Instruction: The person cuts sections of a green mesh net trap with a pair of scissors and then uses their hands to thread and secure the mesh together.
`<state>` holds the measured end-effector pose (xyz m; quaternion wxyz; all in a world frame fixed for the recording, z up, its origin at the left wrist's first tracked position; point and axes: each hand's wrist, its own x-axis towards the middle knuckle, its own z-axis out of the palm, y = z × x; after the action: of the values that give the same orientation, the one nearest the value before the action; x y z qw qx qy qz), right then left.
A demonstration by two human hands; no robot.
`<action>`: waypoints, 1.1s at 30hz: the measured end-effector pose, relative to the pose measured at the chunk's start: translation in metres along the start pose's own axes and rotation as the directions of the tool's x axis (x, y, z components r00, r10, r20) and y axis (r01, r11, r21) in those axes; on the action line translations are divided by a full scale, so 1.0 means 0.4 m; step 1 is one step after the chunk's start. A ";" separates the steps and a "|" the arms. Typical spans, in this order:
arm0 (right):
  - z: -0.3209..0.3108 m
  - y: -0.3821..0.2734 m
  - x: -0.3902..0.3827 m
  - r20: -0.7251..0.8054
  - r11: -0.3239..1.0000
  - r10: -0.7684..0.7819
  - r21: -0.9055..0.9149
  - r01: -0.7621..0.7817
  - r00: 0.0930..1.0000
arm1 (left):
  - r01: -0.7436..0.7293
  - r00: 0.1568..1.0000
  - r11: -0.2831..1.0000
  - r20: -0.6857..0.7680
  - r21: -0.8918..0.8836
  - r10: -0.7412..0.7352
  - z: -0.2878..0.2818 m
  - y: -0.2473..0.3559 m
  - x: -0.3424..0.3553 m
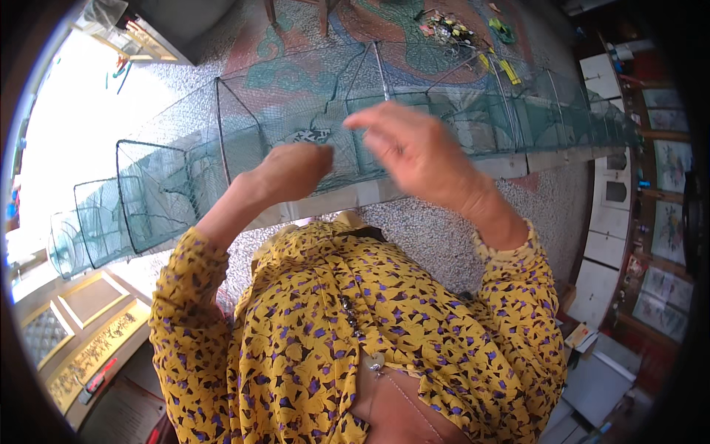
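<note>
A long green mesh net (458, 122) on square dark frames lies across a bench (355, 194) in front of me. My left hand (288, 169) is closed low over the net's near part; what it holds, if anything, is hidden. My right hand (410, 155), slightly blurred, is raised just right of it with the index finger stretched out and the fingers apart, holding nothing I can see. A small black-and-white patterned piece (309, 136) shows in the mesh beyond my left hand.
Wooden stool legs (323, 18), a pile of small items (444, 29) and yellow strips (509, 70) lie beyond the net on the speckled, painted floor. White cabinets (603, 222) line the right side; a cream-and-gold door (92, 296) shows at lower left.
</note>
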<state>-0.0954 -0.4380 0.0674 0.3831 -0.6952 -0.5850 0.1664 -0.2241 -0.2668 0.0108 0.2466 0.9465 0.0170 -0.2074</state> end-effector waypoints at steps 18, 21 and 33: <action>0.009 0.143 0.138 0.428 0.674 -0.351 -0.502 0.542 0.833 | 0.144 0.761 0.793 -0.446 -0.592 -0.471 0.029 0.000 0.036; 0.025 0.142 0.152 0.555 0.536 -0.286 -0.583 0.610 0.781 | 0.086 0.778 0.808 -0.467 -0.582 -0.420 0.027 0.010 0.028; -0.007 0.119 0.213 0.183 0.947 -0.244 -0.166 0.274 0.952 | 0.539 0.785 0.826 -0.257 -0.161 -0.563 -0.066 -0.049 -0.064</action>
<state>-0.0388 -0.3599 0.0531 0.2856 -0.6298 -0.7134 0.1133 -0.2400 -0.2351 0.0331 0.2071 0.9096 0.3372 -0.1265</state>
